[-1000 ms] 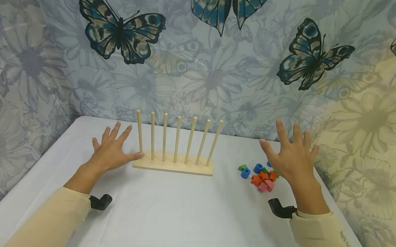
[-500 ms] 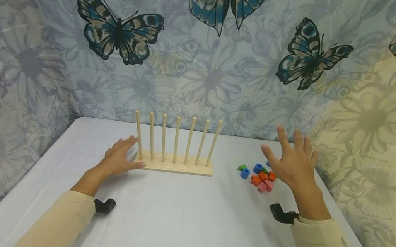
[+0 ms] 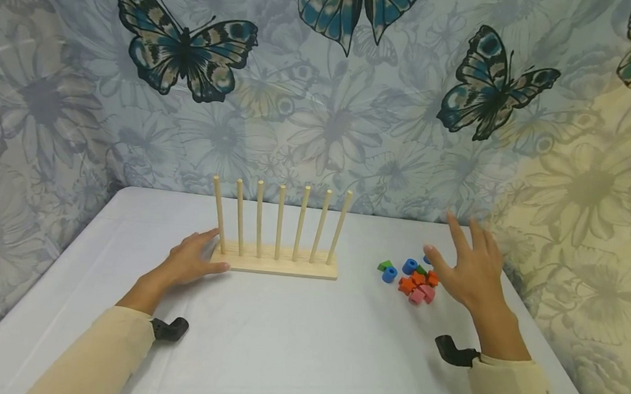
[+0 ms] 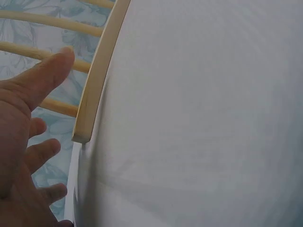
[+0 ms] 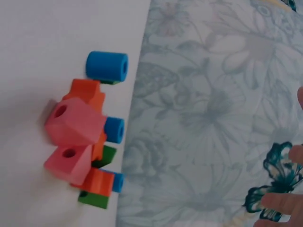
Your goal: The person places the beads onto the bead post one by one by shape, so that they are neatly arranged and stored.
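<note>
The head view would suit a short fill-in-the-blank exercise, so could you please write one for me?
1. The wooden stand bears ____ pegs.
2. The person's ____ hand is the one nearer the coloured beads.
3. In the head view, the beads lowest in the picture are ____.
4. The tabletop is ____ in colour.

Missing words: seven; right; pink; white.

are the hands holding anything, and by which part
No hold shows: the left hand is at one end of the wooden rack, contact unclear, and the right hand is apart from the colored beads.
</note>
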The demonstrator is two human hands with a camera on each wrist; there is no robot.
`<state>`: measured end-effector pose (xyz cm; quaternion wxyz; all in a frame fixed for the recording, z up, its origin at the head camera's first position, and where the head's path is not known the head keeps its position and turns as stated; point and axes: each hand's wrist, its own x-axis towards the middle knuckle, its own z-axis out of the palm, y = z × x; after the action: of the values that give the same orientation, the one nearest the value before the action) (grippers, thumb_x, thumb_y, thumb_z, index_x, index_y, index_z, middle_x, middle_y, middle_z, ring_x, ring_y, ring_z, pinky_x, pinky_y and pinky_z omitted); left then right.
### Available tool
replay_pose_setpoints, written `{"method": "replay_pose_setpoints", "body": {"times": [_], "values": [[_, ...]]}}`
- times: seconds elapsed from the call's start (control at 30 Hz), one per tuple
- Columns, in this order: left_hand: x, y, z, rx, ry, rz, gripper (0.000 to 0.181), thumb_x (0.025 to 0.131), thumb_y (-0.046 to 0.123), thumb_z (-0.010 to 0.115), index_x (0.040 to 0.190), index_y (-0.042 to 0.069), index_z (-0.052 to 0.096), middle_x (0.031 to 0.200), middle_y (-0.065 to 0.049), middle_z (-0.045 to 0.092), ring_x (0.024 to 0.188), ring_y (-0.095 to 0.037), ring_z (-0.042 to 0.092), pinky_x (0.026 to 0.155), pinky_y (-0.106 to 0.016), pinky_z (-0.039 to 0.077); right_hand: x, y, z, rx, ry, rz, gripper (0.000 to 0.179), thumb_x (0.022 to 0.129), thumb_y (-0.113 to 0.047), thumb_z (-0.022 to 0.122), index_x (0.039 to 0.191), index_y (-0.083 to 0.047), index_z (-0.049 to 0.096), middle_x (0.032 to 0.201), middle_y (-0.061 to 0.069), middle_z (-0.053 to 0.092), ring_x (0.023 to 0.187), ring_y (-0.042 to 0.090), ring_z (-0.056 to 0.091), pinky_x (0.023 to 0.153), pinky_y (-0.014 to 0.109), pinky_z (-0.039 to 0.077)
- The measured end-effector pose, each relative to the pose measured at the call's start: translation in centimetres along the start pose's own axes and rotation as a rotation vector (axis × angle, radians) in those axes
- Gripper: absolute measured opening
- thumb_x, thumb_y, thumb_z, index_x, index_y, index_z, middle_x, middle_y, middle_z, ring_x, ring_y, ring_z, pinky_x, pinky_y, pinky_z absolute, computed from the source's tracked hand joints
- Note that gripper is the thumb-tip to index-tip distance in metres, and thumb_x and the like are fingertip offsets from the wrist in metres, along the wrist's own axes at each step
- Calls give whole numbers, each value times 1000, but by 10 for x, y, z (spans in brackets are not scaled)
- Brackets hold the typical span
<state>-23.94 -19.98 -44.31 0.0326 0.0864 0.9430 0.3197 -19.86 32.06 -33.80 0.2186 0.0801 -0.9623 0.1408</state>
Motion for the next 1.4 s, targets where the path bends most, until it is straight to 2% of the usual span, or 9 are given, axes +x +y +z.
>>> {"method": "replay_pose_setpoints", "body": {"times": [0.17,0.4,0.73,0.97,1.03,1.2,1.4], "values": [[1,-2,4,16,2,13,99,76,55,76,148,1,34,148,-25,34,136,-51,19,100,-71,11,-8,12,7,45,15,-19,76,93,-49,53,154,-17,23,147,35,24,130,60,19,101,73,7],[2,-4,9,18,5,23,95,76,51,77,147,2,36,145,-27,37,136,-50,21,101,-71,5,-20,28,18,96,-28,42,75,95,-44,53,154,-12,20,148,35,21,133,59,14,96,78,5],[3,-6,11,18,15,12,91,77,43,79,146,1,37,145,-27,37,137,-47,20,102,-69,2,-32,44,31,210,-32,65,73,95,-38,58,153,-11,25,146,37,25,131,60,20,91,81,10],[3,-2,13,17,14,-5,90,78,42,79,145,-3,37,144,-29,37,136,-47,21,103,-69,2,-43,56,47,257,-20,49,69,95,-32,59,151,-3,29,145,35,32,132,55,26,101,71,16],[3,-2,13,15,11,-8,91,78,43,79,145,-2,37,144,-29,37,137,-47,21,103,-69,2,-47,58,49,275,-18,65,68,96,-31,58,150,-3,30,145,33,32,132,54,26,102,69,17],[4,-5,13,0,17,-14,92,79,44,78,146,-1,35,145,-30,35,137,-47,19,104,-66,0,-53,58,53,306,-47,203,61,98,-37,53,146,-1,38,145,30,34,132,52,28,100,70,21],[4,-6,14,-12,26,-5,91,79,44,78,146,-2,35,145,-29,35,138,-46,19,105,-65,-1,-58,58,62,366,-77,400,53,100,-42,49,130,2,54,136,29,43,124,48,39,96,66,32]]}}
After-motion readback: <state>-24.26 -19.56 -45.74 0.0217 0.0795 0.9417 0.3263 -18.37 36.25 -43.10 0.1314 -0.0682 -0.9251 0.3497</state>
